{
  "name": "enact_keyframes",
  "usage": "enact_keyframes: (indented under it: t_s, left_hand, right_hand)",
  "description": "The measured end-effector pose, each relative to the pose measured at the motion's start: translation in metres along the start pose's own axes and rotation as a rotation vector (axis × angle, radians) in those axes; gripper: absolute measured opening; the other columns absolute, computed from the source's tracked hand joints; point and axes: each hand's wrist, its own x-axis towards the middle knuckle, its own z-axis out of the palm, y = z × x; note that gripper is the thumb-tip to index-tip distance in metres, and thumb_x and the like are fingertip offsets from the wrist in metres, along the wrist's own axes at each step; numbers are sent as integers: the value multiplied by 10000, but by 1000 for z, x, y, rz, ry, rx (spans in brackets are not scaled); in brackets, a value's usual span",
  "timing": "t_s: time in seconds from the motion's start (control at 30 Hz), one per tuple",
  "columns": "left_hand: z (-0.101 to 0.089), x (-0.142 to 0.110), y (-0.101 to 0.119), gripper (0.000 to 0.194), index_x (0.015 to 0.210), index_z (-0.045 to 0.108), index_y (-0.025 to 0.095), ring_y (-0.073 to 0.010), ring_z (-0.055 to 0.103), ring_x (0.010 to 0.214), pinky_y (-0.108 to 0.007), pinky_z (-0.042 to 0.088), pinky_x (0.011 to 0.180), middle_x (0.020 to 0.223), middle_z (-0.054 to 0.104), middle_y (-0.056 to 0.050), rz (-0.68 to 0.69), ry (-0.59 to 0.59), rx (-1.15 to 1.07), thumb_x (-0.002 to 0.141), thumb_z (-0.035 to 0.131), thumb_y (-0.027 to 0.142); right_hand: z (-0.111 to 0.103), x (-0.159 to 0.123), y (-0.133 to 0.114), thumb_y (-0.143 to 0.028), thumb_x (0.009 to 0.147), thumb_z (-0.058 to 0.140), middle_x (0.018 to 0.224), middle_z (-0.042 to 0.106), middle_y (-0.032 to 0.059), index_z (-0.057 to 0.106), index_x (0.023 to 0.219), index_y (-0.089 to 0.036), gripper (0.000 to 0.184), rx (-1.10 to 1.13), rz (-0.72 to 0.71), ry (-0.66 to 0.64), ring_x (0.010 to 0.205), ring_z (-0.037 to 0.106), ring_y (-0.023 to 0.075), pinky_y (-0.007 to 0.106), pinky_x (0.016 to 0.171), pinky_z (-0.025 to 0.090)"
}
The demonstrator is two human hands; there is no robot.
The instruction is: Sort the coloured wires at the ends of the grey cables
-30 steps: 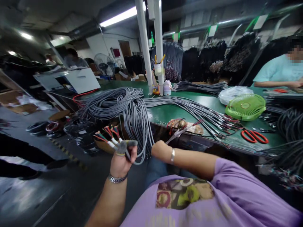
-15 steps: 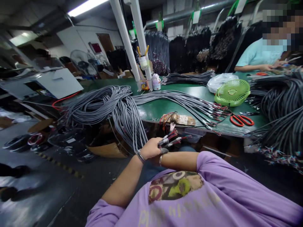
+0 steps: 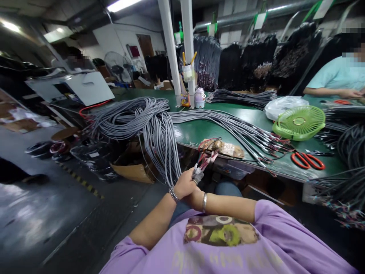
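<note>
My left hand [image 3: 186, 183] and my right hand [image 3: 195, 197] are pressed together below the front edge of the green table [image 3: 199, 131]. Both are closed round the ends of grey cables [image 3: 203, 164], whose red and dark wire tips stick up from my fingers. My left hand lies over the right one and hides most of it. The cables drop from a big heap of grey cables [image 3: 137, 118] that hangs over the table's left edge. More grey cables [image 3: 234, 129] fan across the table toward the right.
Red-handled scissors [image 3: 308, 160] and a green fan [image 3: 299, 122] lie at the right of the table. A brown taped bundle [image 3: 225, 147] rests at the front edge. White posts [image 3: 176, 49] rise behind. A person in a light blue shirt [image 3: 336, 78] sits at the far right.
My left hand, held out to the left with cable ends a second ago, came in against my right hand. Since half a second ago both hands have held the ends together, tips now pointing up.
</note>
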Motion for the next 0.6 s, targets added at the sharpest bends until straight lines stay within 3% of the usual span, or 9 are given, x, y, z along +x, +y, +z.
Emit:
enact_keyframes:
  t_s: [0.1, 0.2, 0.27, 0.37, 0.47, 0.6]
  left_hand:
    - [-2, -10, -14, 166, 765, 634, 158, -147, 581, 625, -259, 448, 613, 678, 639, -27, -90, 160, -235, 798, 584, 313]
    - [-7, -22, -26, 234, 740, 646, 153, -113, 545, 544, -226, 419, 529, 611, 617, -7, -174, 285, -479, 805, 590, 370]
    - [-13, -33, -31, 300, 759, 658, 144, -96, 531, 514, -204, 381, 470, 625, 635, -17, -194, 360, -600, 805, 596, 434]
    - [-24, -50, -32, 367, 760, 662, 134, -79, 498, 466, -184, 302, 392, 627, 649, -29, -235, 435, -711, 766, 635, 500]
    - [-34, -64, -31, 370, 758, 666, 129, -73, 490, 465, -177, 314, 404, 621, 654, -31, -239, 485, -787, 727, 681, 498]
    - [-38, -66, -27, 387, 760, 680, 126, -70, 473, 446, -180, 329, 412, 610, 661, -35, -252, 496, -803, 677, 723, 502]
  right_hand:
    - [-14, -22, 3, -200, 874, 512, 962, 680, 163, 707, 881, -70, 235, -224, -320, -317, 963, 598, 239, 404, 942, 453]
    - [-44, -33, 5, -187, 878, 485, 1083, 649, 192, 675, 1012, -103, 247, -323, -562, -481, 1105, 549, 257, 447, 991, 397]
    - [-66, -38, 10, -206, 866, 508, 1108, 644, 147, 639, 1099, -153, 272, -193, -484, -501, 1060, 572, 215, 349, 901, 452]
    - [-95, -52, 31, -168, 840, 511, 1028, 671, 95, 609, 1156, -159, 331, -56, -203, -501, 900, 619, 167, 261, 793, 460]
    - [-112, -75, 59, -202, 853, 496, 954, 678, 87, 644, 1088, -156, 282, -52, 83, -443, 809, 617, 167, 258, 725, 443]
    - [-124, -106, 88, -235, 869, 479, 913, 682, 79, 664, 1040, -155, 264, 1, 277, -393, 794, 603, 168, 262, 712, 425]
